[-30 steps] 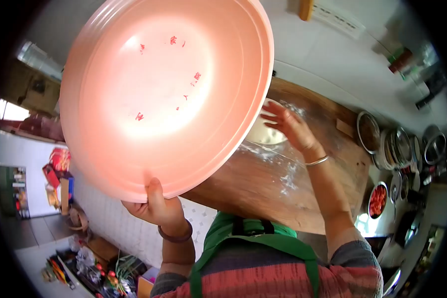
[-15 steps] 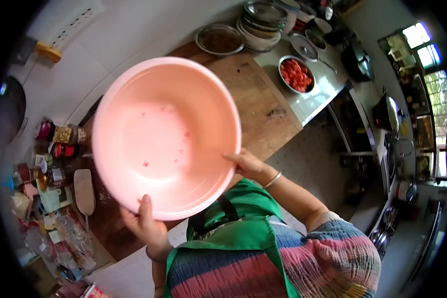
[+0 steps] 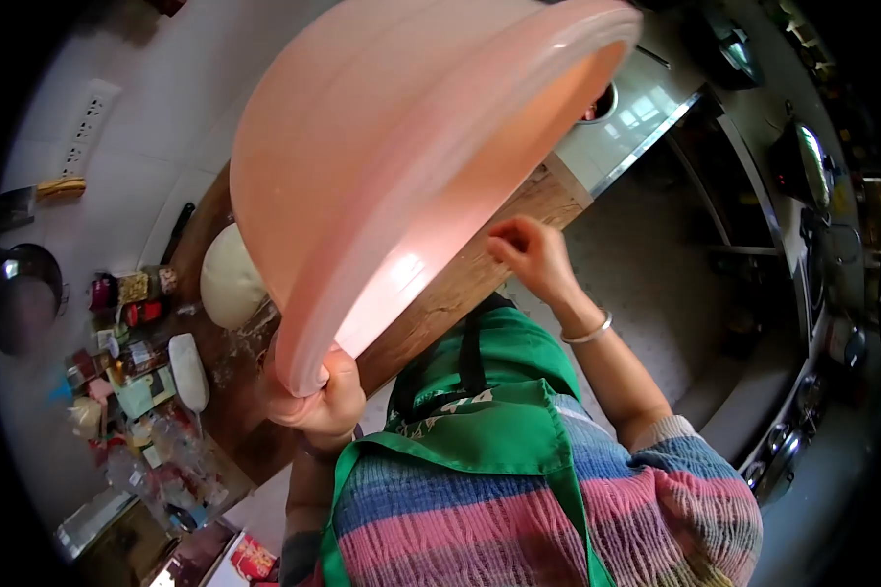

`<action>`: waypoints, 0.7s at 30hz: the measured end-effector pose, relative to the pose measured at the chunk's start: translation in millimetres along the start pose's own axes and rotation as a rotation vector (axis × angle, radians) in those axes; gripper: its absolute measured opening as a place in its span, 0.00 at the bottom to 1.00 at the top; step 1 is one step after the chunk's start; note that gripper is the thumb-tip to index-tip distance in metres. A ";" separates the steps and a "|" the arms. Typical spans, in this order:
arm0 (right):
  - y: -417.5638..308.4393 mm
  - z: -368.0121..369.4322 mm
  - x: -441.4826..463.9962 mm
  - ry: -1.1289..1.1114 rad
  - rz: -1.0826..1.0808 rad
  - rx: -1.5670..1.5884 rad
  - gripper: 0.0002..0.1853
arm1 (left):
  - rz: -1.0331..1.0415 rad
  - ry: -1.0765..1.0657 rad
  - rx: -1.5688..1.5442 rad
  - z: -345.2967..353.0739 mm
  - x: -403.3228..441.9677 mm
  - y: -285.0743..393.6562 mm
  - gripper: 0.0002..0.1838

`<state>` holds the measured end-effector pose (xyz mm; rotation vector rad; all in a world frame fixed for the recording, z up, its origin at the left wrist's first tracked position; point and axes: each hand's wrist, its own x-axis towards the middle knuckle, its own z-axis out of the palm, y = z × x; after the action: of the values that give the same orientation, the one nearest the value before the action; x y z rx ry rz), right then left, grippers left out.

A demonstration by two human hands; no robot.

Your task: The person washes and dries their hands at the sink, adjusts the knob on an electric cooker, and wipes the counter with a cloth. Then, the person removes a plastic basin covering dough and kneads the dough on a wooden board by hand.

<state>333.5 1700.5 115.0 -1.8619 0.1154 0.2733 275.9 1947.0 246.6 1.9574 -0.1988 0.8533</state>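
On the worktop (image 3: 439, 318) dough (image 3: 230, 279) sits rounded, your left fingers (image 3: 343, 388) pinching a basin (image 3: 352, 157) not yet set down, right fingers (image 3: 521, 243) curled empty.

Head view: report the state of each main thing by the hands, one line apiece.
Pink basin: tipped steeply, gripped by its rim
Left hand: closed on the basin's rim
Right hand: fingers curled, not gripping the basin
Pale dough: rounded, partly hidden by the basin
Wooden worktop: white smudges beside the dough
Green apron: worn

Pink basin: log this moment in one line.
pink basin: tilted; left hand: gripping rim; right hand: curled, off basin; pale dough: on wooden surface
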 end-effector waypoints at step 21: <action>-102.0 136.5 12.4 -0.113 -0.907 -0.164 0.28 | 0.027 0.404 -0.016 -64.6 27.1 -4.9 0.16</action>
<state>350.0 1862.1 168.1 -1.8641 -0.8318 -0.2514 267.1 2008.4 279.7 1.7282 0.0062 1.2383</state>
